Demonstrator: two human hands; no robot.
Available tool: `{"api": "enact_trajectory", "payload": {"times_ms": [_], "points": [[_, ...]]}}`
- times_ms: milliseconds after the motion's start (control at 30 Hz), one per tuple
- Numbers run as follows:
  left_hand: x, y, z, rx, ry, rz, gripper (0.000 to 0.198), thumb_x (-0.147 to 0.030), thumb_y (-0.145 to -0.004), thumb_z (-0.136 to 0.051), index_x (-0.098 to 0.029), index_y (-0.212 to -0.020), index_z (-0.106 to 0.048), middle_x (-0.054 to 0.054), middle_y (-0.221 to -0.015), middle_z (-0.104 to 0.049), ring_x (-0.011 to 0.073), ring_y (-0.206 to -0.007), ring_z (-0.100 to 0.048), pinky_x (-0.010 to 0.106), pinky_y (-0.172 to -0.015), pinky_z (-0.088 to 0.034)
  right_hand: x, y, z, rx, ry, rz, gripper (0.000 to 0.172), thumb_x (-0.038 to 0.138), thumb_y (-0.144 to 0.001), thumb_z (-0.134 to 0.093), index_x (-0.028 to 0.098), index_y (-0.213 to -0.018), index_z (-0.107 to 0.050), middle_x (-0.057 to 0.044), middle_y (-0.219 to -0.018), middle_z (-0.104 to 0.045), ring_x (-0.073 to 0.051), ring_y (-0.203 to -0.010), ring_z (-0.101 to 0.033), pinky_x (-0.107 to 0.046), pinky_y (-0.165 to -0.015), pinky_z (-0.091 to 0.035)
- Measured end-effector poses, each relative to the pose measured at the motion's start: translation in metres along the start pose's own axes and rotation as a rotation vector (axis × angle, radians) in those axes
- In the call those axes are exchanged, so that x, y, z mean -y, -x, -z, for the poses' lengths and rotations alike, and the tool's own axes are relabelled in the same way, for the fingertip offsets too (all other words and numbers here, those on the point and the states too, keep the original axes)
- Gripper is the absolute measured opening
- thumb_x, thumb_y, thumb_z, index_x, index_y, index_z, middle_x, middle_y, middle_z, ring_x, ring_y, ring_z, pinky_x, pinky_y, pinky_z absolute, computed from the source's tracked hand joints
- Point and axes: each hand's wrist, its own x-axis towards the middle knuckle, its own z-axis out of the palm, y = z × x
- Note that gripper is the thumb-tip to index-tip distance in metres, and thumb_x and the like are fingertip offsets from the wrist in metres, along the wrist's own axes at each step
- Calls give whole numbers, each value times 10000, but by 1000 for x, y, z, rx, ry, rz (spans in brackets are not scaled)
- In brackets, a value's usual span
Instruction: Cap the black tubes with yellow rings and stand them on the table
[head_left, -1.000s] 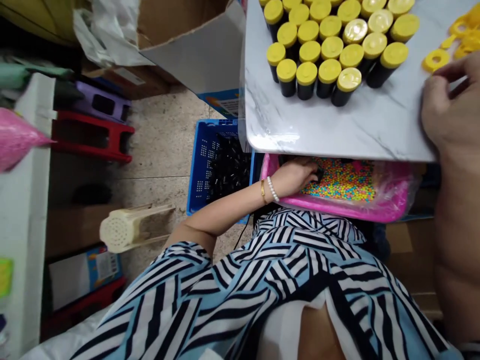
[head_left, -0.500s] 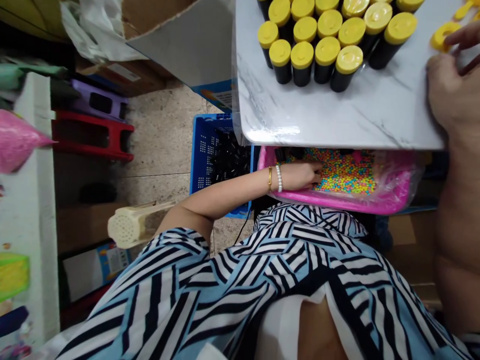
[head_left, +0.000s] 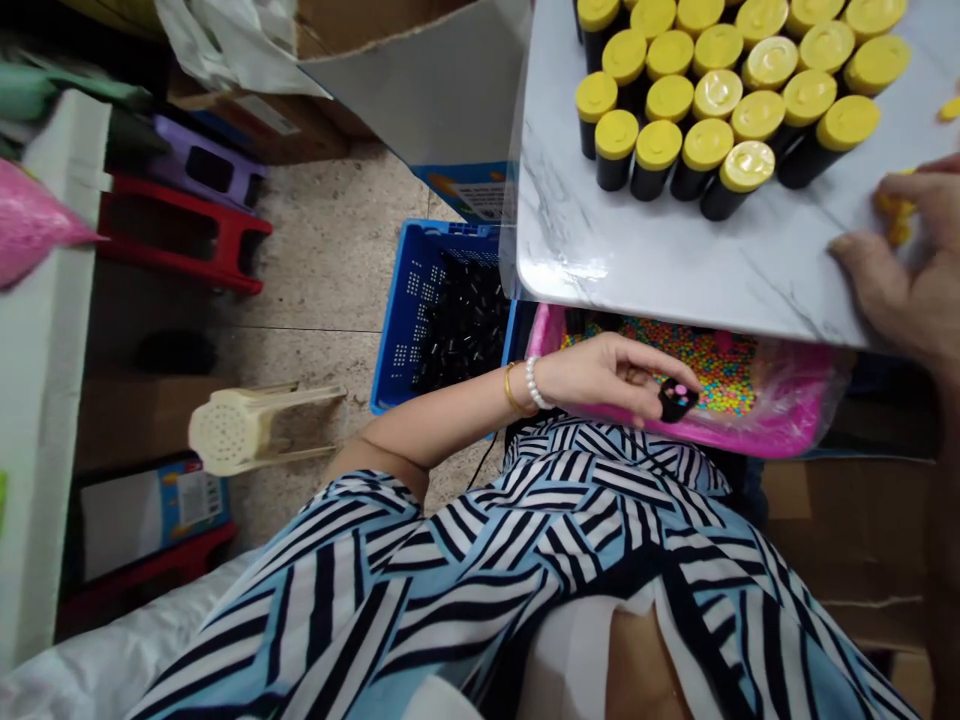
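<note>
My left hand point(head_left: 604, 372), with a pearl and a gold bracelet at the wrist, is closed on a small black tube point(head_left: 676, 400) filled with coloured beads. It hovers over the near rim of a pink tray point(head_left: 780, 435) of coloured beads point(head_left: 720, 362) under the marble table point(head_left: 675, 260). My right hand point(head_left: 904, 275) rests on the table's right side, fingers pinched on a yellow cap point(head_left: 896, 215). A cluster of black tubes with yellow caps point(head_left: 720, 100) stands upright on the table's far part.
A blue crate point(head_left: 409, 320) of empty black tubes point(head_left: 461, 325) sits on the floor left of the tray. Behind it is a cardboard box point(head_left: 420, 90). Red point(head_left: 187, 245) and purple point(head_left: 202, 165) stools and a tipped cream stool point(head_left: 247, 425) lie further left.
My left hand has come up out of the beads toward me with a filled black tube. My right hand has drawn back along the table with a yellow cap.
</note>
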Motion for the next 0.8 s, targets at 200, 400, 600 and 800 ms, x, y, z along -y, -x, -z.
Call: {"api": "enact_trajectory", "payload": {"times_ms": [200, 400, 600, 800], "points": [[-52, -6, -3, -308, -630, -461, 251, -318, -1030, -602, -220, -1220, -734, 59, -1246, -753, 159, -1239, -691, 323, -1110, -548, 19, 32, 3, -90, -158, 194, 736, 833, -817, -601, 197, -1179, -688, -146, -1240, -700, -296, -1224, -631, -425, -1033, -510], [-38, -38, 28, -665, -1184, -462, 355, -442, -1082, -466, -243, -1278, -685, 47, -1266, -739, 174, -1226, -688, 431, -1163, -491, 27, 38, 6, -159, -268, 125, 405, 562, -883, -713, 236, -1124, -717, -69, -1057, -756, -224, -1002, -708, -349, -880, -552], [-22, -36, 25, -780, -1237, -547, 320, -348, -1081, -488, -214, -1292, -688, 98, -1293, -725, 158, -1171, -700, 322, -1010, -577, 19, 12, 15, -65, -289, 132, 428, 586, -921, -627, 231, -1090, -795, -73, -967, -722, -149, -729, -631, -307, -685, -494], [-17, -38, 23, -849, -1233, -652, 333, -334, -1071, -529, -152, -1325, -646, 105, -1283, -747, 142, -1175, -720, 285, -1011, -592, 20, -2, 33, 76, -261, 60, 678, 721, -861, -588, 253, -1340, -686, -62, -1045, -739, -120, -620, -566, -319, -662, -466]]}}
